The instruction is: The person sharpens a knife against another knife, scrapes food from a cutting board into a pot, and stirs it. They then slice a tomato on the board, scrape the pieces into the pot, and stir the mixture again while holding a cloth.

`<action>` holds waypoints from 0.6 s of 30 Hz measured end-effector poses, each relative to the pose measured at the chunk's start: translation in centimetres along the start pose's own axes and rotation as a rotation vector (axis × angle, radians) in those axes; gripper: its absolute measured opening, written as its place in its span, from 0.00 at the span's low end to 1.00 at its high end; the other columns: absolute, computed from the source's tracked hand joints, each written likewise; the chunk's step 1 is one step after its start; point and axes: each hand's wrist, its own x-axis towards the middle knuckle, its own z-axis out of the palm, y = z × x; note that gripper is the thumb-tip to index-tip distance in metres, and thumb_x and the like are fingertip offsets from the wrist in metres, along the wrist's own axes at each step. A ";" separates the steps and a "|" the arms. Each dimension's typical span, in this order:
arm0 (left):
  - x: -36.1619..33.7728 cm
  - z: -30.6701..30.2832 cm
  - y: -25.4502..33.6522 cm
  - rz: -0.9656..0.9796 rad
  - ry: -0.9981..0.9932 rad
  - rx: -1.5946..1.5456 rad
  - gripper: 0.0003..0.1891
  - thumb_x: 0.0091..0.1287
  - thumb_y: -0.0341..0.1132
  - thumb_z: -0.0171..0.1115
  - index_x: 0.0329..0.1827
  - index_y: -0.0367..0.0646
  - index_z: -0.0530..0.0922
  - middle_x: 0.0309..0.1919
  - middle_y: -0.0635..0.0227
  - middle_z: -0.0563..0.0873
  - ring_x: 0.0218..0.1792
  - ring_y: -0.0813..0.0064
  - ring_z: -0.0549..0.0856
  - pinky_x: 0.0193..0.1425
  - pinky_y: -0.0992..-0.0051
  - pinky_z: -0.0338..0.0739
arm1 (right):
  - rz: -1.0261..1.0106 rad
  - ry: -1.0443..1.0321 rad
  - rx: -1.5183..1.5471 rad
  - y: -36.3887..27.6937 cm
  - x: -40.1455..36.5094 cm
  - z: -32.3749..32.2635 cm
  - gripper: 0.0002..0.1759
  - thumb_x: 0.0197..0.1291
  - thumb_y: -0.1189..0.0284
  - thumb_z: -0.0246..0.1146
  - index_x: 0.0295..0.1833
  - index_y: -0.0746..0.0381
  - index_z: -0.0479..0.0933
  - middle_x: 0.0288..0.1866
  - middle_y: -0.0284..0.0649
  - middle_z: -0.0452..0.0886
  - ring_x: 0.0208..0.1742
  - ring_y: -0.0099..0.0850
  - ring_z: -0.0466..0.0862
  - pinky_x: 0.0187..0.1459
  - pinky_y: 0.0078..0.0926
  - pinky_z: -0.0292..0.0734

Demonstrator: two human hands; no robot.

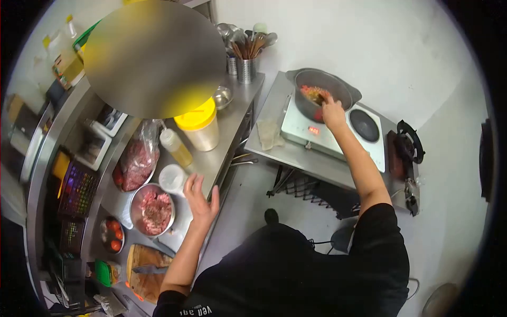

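Observation:
My right hand [332, 113] reaches into the near side of a dark grey pot [338, 87], its fingers closed. What it grips is mostly hidden; a short dark end shows over chopped red and orange food [313, 94]. The pot sits on a white double electric cooktop [298, 129] whose red display is lit. My left hand [200, 203] is raised at the counter's edge, fingers spread, holding nothing. Nearest to it are a white round lid or tub [172, 178] and a metal bowl [134, 211] of raw minced meat [157, 214] with dark seasoning on top.
A yellow-lidded container [203, 134], a squeeze bottle [177, 148] and bagged meat [138, 161] stand on the left counter. Closer are a bowl of tomatoes [114, 236] and a cutting board [142, 288] with a knife [149, 269]. A second hotplate [364, 126] lies right of the pot.

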 end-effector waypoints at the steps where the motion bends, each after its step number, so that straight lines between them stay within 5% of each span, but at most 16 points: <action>1: 1.8 2.7 1.0 0.000 0.000 0.001 0.28 0.59 0.27 0.66 0.62 0.34 0.68 0.59 0.43 0.67 0.60 0.46 0.69 0.64 0.56 0.64 | 0.000 0.000 0.001 1.8 1.2 0.6 0.15 0.57 0.70 0.61 0.50 0.62 0.79 0.52 0.45 0.77 0.51 0.47 0.79 0.49 0.36 0.78; 4: 6.6 10.3 3.1 0.007 -0.126 -0.037 0.27 0.57 0.29 0.68 0.60 0.38 0.71 0.60 0.46 0.69 0.63 0.46 0.68 0.68 0.55 0.62 | 0.050 -0.317 0.127 6.6 3.9 1.2 0.12 0.59 0.74 0.58 0.46 0.65 0.81 0.54 0.48 0.79 0.49 0.47 0.83 0.46 0.39 0.82; 6: 9.8 15.1 4.5 0.066 -0.257 -0.128 0.26 0.54 0.29 0.68 0.58 0.39 0.73 0.59 0.49 0.70 0.61 0.47 0.70 0.65 0.53 0.65 | 0.007 -0.509 -0.055 9.2 5.7 0.7 0.11 0.60 0.73 0.56 0.41 0.64 0.83 0.47 0.49 0.84 0.47 0.44 0.86 0.46 0.39 0.82; 10: 10.1 26.7 2.0 0.122 -0.545 -0.066 0.29 0.52 0.34 0.72 0.59 0.39 0.73 0.63 0.51 0.70 0.67 0.48 0.66 0.70 0.55 0.62 | 0.086 -0.499 -0.048 13.3 10.0 5.9 0.11 0.58 0.74 0.57 0.37 0.63 0.85 0.41 0.49 0.86 0.45 0.41 0.86 0.45 0.39 0.82; 12: 9.5 31.8 0.7 0.050 -0.843 0.070 0.34 0.50 0.36 0.73 0.63 0.40 0.71 0.68 0.53 0.67 0.72 0.50 0.61 0.73 0.56 0.60 | -0.032 -0.410 -0.019 14.2 12.1 7.0 0.10 0.56 0.74 0.58 0.36 0.63 0.85 0.39 0.50 0.86 0.44 0.42 0.86 0.45 0.39 0.82; 18: 8.9 37.3 0.0 -0.094 -0.985 0.176 0.34 0.52 0.33 0.70 0.66 0.58 0.70 0.70 0.52 0.66 0.72 0.44 0.60 0.71 0.56 0.64 | -0.312 -0.517 0.119 16.0 13.8 4.9 0.12 0.58 0.63 0.64 0.40 0.59 0.85 0.34 0.48 0.84 0.39 0.45 0.84 0.41 0.44 0.78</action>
